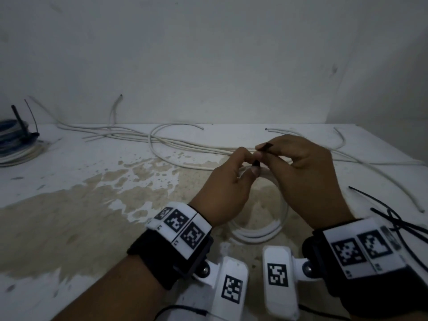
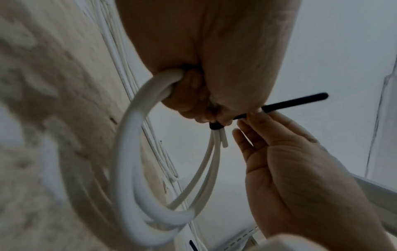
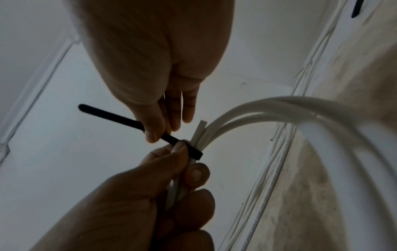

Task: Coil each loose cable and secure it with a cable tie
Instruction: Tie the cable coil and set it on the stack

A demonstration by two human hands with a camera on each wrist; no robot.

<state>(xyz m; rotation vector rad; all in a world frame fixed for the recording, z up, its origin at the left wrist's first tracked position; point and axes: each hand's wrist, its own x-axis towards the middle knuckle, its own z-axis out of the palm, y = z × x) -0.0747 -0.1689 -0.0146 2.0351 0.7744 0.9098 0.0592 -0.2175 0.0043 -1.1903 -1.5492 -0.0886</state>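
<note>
Two hands meet over one coiled white cable (image 1: 259,232), its loops hanging from the grasp toward the person's wrists and resting on the stained white table (image 1: 69,216). The left hand (image 1: 228,181) curls round the gathered strands, thumb and finger pressed at a single black cable tie (image 3: 189,149) wrapped once about the bundle. The right hand (image 1: 308,172) pinches the tie's free tail between thumb and forefinger; that tail runs straight out from the bundle, its long axis pointing away from the left hand, past the right thumb. Beyond both hands lie several loose white cables (image 1: 162,137), too tangled to count, stretched mostly side to side along the wall. Just right of the right wrist sits a small heap of spare black ties (image 1: 393,218), about three or four. Far to the left of the left hand rests one bundle of finished coils (image 1: 16,144), blue and white.
</note>
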